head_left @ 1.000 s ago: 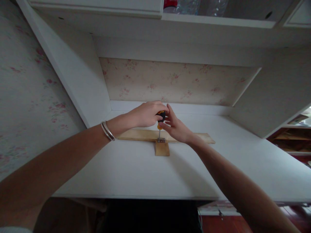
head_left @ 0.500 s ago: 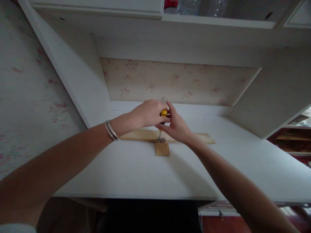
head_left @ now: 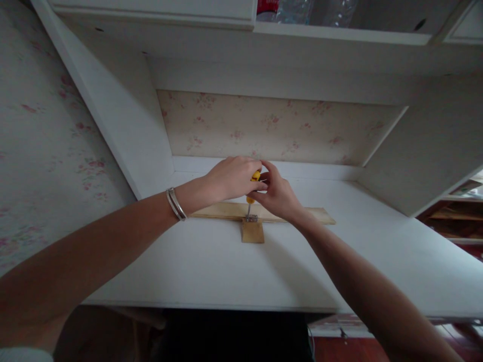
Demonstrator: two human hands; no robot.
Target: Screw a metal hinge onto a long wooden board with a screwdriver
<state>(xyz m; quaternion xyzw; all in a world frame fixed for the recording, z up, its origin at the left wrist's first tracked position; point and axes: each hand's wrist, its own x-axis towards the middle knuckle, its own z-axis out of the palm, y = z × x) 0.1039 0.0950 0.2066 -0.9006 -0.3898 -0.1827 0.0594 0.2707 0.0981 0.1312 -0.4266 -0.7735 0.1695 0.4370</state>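
Note:
Both hands close around the yellow handle of a screwdriver (head_left: 250,199). My left hand (head_left: 236,177), with a silver bracelet on the wrist, wraps the handle from the left. From the right, the fingers of my right hand (head_left: 277,193) grip the same handle. The metal shaft points down, its tip at a small metal hinge (head_left: 251,218). That hinge lies where a short wooden block (head_left: 253,232) meets a long wooden strip (head_left: 317,215). Fingers hide part of the handle.
The wood lies on a white desktop (head_left: 211,271) inside a cabinet. A white side panel (head_left: 128,110) rises at left, with another at right. Overhead, a shelf (head_left: 343,33) holds clear plastic bottles (head_left: 294,11). Floral wallpaper (head_left: 275,125) covers the back.
My fingers have shifted slightly around the screwdriver handle, and more of its yellow lower end shows. The hinge and the wood keep their places.

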